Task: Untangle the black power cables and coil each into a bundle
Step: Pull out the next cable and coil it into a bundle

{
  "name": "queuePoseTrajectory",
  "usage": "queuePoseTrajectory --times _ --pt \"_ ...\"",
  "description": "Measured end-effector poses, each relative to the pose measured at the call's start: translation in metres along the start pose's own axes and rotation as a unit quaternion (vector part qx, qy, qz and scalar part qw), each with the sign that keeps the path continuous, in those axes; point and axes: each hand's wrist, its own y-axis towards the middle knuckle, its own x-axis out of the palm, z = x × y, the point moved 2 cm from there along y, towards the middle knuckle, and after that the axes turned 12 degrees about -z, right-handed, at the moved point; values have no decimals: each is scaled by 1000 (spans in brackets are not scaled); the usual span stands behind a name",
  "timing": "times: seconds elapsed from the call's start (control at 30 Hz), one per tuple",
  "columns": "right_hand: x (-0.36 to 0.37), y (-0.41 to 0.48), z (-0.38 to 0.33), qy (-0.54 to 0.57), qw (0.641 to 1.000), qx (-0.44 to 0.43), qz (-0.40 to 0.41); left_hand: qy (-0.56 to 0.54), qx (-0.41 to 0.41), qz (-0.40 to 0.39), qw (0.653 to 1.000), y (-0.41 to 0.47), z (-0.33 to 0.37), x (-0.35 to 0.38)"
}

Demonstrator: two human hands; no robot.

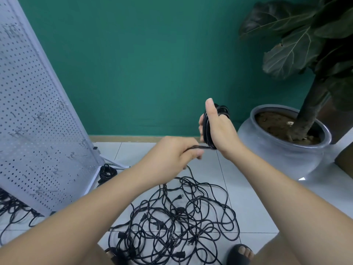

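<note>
My right hand is raised in front of the green wall and grips a coil of black cable wound round its palm, thumb pointing up. My left hand sits just left of it and pinches the free strand of that same cable, which runs taut into the coil. From under my left hand the strand drops to a large tangled pile of black power cables with several plugs, spread on the white tiled floor below both arms.
A white pegboard panel leans at the left, with a coiled black bundle at its foot and more cables under it. A grey pot with a big-leaved plant stands at right. My sandalled foot is at the bottom.
</note>
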Motion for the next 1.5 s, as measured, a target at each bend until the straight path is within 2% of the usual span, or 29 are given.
queuePoseTrajectory --times 0.1,0.2,0.4,0.57,0.73,0.97,1.03,1.23,1.4,1.5 --pt "4 2 7 -80 996 20 -26 -28 26 52 998 -6 2 -14" --pt "16 -3 12 -100 989 49 -93 -32 27 95 995 -6 -4 -28" --pt "55 -25 20 -6 968 104 -230 -36 25 141 989 -7 -29 -54" --pt "70 -40 14 -42 947 67 -310 -88 3 131 987 -4 -53 -64" --pt "73 -47 5 -89 953 0 -289 -118 -7 122 986 3 -71 -63" --pt "74 -49 6 -99 951 -36 -291 -253 -10 91 963 14 -73 -38" --pt "71 -50 5 -93 952 -35 -291 -263 -7 85 961 16 -70 -35" --pt "61 -36 15 -139 957 11 -254 -230 39 188 954 4 -59 -71" --pt "55 -20 22 -45 975 34 -217 -222 60 186 955 -14 -43 -81" --pt "52 -16 22 41 971 87 -220 -214 74 181 957 -21 -32 -84"
